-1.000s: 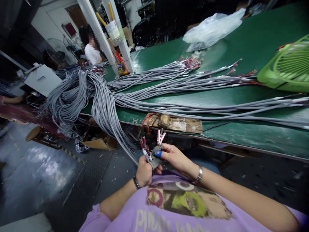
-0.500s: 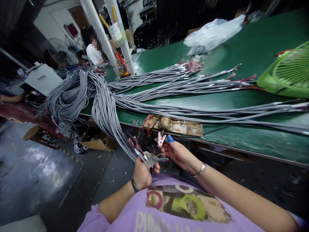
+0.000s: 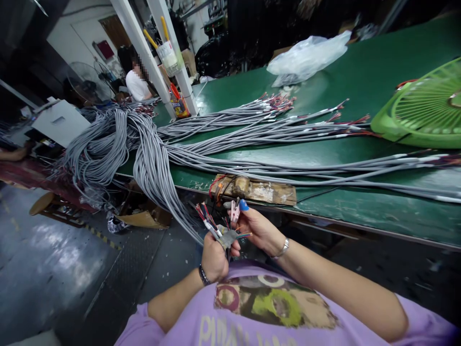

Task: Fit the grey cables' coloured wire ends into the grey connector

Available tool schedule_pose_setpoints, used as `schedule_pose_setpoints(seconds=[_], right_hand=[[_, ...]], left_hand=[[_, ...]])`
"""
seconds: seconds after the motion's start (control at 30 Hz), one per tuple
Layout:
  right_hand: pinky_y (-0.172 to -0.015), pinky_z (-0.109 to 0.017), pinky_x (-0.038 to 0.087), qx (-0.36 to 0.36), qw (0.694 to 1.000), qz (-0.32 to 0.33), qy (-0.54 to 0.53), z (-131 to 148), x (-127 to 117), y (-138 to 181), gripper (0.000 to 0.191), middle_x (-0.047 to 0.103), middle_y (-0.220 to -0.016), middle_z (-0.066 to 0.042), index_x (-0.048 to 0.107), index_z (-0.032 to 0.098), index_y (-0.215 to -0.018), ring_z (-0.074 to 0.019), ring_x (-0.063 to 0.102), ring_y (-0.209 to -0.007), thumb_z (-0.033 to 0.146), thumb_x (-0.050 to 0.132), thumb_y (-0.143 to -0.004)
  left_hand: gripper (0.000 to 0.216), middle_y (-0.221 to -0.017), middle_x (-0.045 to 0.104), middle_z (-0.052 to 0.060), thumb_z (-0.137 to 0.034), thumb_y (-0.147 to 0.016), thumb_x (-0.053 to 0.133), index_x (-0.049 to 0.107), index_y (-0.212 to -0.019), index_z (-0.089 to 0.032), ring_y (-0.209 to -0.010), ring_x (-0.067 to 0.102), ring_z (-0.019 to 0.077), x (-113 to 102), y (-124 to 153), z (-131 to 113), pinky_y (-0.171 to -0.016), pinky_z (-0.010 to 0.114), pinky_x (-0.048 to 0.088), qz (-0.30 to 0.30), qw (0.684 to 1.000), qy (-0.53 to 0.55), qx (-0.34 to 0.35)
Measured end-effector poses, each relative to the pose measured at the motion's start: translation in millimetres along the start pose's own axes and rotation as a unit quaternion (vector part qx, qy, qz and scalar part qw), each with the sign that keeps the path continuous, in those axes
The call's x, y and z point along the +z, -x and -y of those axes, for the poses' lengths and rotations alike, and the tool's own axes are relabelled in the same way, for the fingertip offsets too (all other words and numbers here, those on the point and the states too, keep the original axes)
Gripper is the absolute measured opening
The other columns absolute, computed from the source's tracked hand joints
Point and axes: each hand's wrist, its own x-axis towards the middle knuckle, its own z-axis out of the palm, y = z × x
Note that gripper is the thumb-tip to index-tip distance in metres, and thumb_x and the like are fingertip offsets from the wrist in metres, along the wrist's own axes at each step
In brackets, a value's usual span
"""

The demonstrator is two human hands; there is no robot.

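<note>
Left hand: your left hand (image 3: 214,257) is fisted tight round the grey cable end (image 3: 218,235), close in front of your chest, with its coloured wires (image 3: 202,213) fanning out above your knuckles.
Right hand: your right hand (image 3: 258,229) pinches a little pink clip (image 3: 235,210) between the thumb and the blue-capped fingertip (image 3: 244,205), just beside those wires.
Table edge: a taped wooden block (image 3: 257,189) sits just past your hands on the green table (image 3: 324,158).
Cables: a fat grey cable bundle (image 3: 154,158) runs across the table and spills off its left end.
Far side: green fan (image 3: 425,110) on the right, plastic bag (image 3: 306,55) further back, a person in a white top (image 3: 137,85) way off left.
</note>
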Motion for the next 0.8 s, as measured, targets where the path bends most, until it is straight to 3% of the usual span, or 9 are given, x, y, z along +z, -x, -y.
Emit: schedule_pose_setpoints(seconds=[0.27, 0.53, 0.67, 0.8], right_hand=[[-0.049, -0.026, 0.044, 0.008, 0.999, -0.015, -0.039, -2, 0, -1, 0.04, 0.064, -0.064, -0.002, 0.064, 0.019, -0.089, -0.014, 0.057, -0.052, 0.055, 0.064, -0.071], [-0.05, -0.022, 0.044, 0.047, 0.994, -0.043, -0.086, -1, 2, -2, 0.036, 0.063, -0.066, -0.002, 0.063, 0.017, -0.08, -0.0109, 0.054, -0.054, 0.052, 0.064, -0.073], [-0.054, -0.022, 0.045, 0.069, 0.995, -0.01, -0.07, 0, -4, 3, 0.041, 0.063, -0.071, -0.003, 0.063, 0.018, -0.079, -0.0112, 0.054, -0.059, 0.058, 0.057, -0.076], [-0.056, -0.023, 0.045, 0.116, 0.991, 0.056, 0.026, 4, -12, 11, 0.043, 0.063, -0.074, -0.005, 0.063, 0.015, -0.077, -0.0116, 0.055, -0.062, 0.057, 0.066, -0.068]], left_hand=[[0.021, -0.043, 0.056, -0.001, -0.03, -0.059, 0.07, 0.057, -0.06, -0.014, -0.035, 0.047, 0.008, -1, -1, 3, -0.036, 0.018, 0.035, -0.013, 1.0, -0.014, -0.015], [0.015, -0.044, 0.058, 0.0, -0.026, -0.06, 0.065, 0.057, -0.058, -0.013, -0.034, 0.047, 0.0074, -2, 0, 4, -0.035, 0.017, 0.035, -0.014, 1.0, -0.006, 0.002], [0.015, -0.043, 0.057, -0.001, -0.026, -0.062, 0.066, 0.057, -0.059, -0.014, -0.034, 0.047, 0.0075, -5, 2, 3, -0.034, 0.017, 0.036, -0.006, 1.0, 0.002, 0.011], [0.019, -0.044, 0.058, -0.001, -0.028, -0.062, 0.069, 0.057, -0.058, -0.014, -0.035, 0.048, 0.0081, -12, 4, 7, -0.035, 0.018, 0.037, -0.003, 1.0, -0.008, 0.017]])
